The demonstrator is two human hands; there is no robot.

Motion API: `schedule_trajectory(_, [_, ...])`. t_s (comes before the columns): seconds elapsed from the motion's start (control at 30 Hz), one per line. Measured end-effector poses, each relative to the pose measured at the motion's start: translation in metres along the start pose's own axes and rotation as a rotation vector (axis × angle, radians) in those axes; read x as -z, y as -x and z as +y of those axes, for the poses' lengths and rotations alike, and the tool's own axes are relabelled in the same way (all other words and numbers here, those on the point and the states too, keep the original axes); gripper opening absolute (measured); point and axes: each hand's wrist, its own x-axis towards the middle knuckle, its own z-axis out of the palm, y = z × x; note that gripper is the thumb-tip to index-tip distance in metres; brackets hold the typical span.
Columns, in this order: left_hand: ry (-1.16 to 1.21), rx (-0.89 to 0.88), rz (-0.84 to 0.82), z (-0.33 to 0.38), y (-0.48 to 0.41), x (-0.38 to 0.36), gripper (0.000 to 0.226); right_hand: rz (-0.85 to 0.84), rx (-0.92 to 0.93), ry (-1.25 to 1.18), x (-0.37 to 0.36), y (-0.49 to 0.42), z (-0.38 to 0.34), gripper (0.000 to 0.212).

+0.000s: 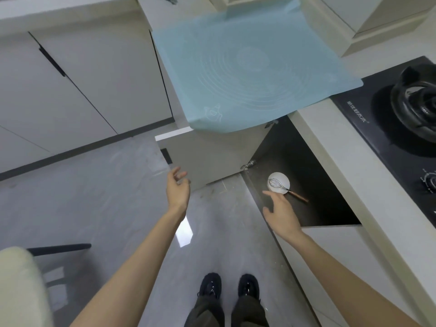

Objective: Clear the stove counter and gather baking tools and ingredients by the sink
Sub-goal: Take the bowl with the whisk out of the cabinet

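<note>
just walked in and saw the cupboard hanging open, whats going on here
A person stands at an open lower cabinet beside the gas hob. Their right hand, fingers spread, reaches toward a white bowl on the cabinet floor with a whisk lying across it, gripping neither. The left hand is open near the cabinet door, holding nothing. A blue silicone baking mat lies on the counter above, its front edge drooping over.

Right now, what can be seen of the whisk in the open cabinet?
The whisk has a silvery wire head and a reddish wooden handle. It lies with its head in a small white bowl, handle sticking out lower right over the dark cabinet floor. The right hand reaches close, open, not touching it.
</note>
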Motion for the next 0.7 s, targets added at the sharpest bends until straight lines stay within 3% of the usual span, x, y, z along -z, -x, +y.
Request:
schedule_trajectory(0.3, [-0.120, 0.038, -0.406, -0.075, -0.017, -0.083, 0.032, 0.129, -0.430, -0.618, -0.059, -0.076, 0.091, 0.029])
schedule_trajectory(0.43, [-0.162, 0.030, -0.521, -0.132, -0.047, -0.133, 0.032, 0.153, -0.579, -0.957, -0.088, -0.117, 0.137, 0.039])
schedule_trajectory(0.7, [-0.248, -0.035, -0.603, -0.235, -0.119, -0.222, 0.041, 0.223, -0.500, -0.914, -0.159, -0.217, 0.229, 0.048])
